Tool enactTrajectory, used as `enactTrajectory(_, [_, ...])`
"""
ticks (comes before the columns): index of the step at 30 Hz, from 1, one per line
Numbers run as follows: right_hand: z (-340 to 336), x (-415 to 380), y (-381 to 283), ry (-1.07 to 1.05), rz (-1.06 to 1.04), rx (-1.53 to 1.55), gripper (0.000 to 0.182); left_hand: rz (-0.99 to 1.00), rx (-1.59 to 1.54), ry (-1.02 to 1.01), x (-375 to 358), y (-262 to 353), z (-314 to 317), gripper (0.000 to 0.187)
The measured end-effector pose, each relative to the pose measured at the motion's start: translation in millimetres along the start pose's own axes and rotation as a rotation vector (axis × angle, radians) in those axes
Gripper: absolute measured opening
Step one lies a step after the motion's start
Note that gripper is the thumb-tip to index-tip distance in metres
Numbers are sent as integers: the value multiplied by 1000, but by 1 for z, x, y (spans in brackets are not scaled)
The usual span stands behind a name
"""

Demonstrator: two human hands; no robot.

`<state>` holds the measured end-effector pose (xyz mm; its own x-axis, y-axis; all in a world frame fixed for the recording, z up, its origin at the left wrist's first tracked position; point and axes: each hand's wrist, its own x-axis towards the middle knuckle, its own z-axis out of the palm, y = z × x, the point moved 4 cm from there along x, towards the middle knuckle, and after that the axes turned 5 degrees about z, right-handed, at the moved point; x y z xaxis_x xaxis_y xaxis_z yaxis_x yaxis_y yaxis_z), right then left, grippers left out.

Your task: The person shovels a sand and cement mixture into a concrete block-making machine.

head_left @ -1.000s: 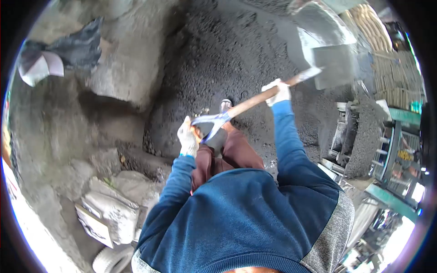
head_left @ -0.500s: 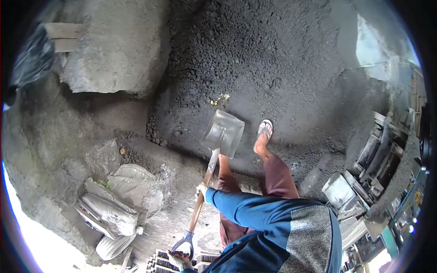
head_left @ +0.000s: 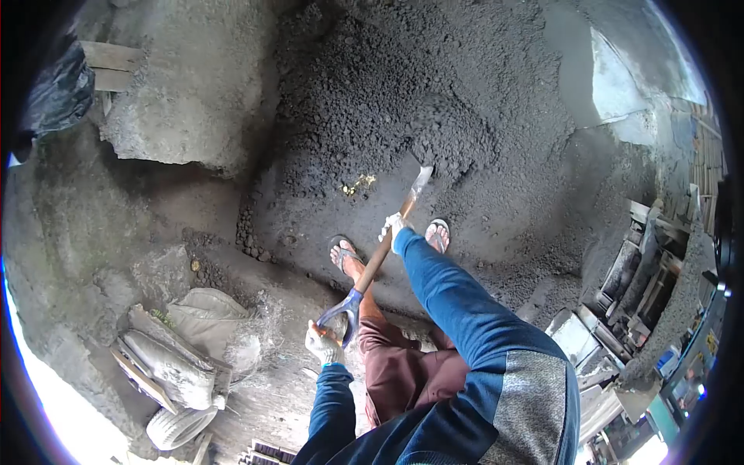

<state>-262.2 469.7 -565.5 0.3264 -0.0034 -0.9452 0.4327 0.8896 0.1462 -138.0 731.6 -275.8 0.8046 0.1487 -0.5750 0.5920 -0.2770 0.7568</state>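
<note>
A shovel (head_left: 376, 263) with a wooden shaft and a blue D-shaped handle slants up and away from me. My left hand (head_left: 324, 343), in a pale glove, is closed round the D-handle at the near end. Farther along, my gloved right hand (head_left: 397, 227) grips the shaft near its metal socket. The blade is mostly hidden in the dark grey, crumbly material (head_left: 457, 139), which is heaped over it. Both my feet, in flip-flops, stand on the floor close to the shaft.
A concrete block (head_left: 194, 93) juts out at upper left. Sacks (head_left: 178, 364) and a tyre (head_left: 182, 426) lie at lower left. Stacked wood and debris (head_left: 635, 271) line the right side. Small yellowish bits (head_left: 359, 184) lie on the ground left of the blade.
The shovel has moved forward and its blade has gone from bare above the ground into the grey material. Both hands moved forward with it, and my left foot now shows.
</note>
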Motion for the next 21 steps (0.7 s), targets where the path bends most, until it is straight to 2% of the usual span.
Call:
enactTrajectory(1, [1, -27, 5, 92, -57, -112, 15, -34, 1, 0, -5, 5, -12, 40])
enactTrajectory(6, [-19, -121, 20, 95, -141, 36, 15, -73, 48, 19, -13, 24, -61, 41])
enactTrajectory(8, [-44, -134, 13, -103, -136, 150, 13, -250, -17, -122, -14, 25, -68, 42])
enactTrajectory(9, [1, -235, -2, 183, -276, 78, 13, -253, -73, -205, -12, 27, -67, 40])
enactTrajectory(10, [10, -285, -17, 173, -334, 141, 26, -265, -40, -226, -8, 26, -60, 41])
enactTrajectory(12, [9, -332, -50, 156, -475, 168, 23, -187, -17, -267, -39, 68, -13, 46])
enactTrajectory(14, [36, -427, -90, 82, -645, 221, 15, -180, -38, -663, -60, 106, 41, 52])
enactTrajectory(15, [51, -467, -113, -23, -701, 291, 13, -72, 27, -750, -87, 144, 77, 59])
enactTrajectory(17, [79, -556, -162, -303, -828, 387, 21, 102, -24, -759, -157, 229, 152, 55])
enactTrajectory(18, [87, -590, -195, -452, -872, 449, 19, 281, 32, -959, -186, 270, 186, 51])
enactTrajectory(19, [96, -635, -223, -580, -917, 484, 18, 595, -238, -876, -182, 291, 242, 48])
enactTrajectory(20, [102, -687, -245, -653, -1013, 500, 17, 751, -236, -1022, -257, 351, 252, 46])
enactTrajectory(21, [102, -730, -272, -820, -1122, 470, 19, 661, -215, -1276, -315, 390, 263, 45])
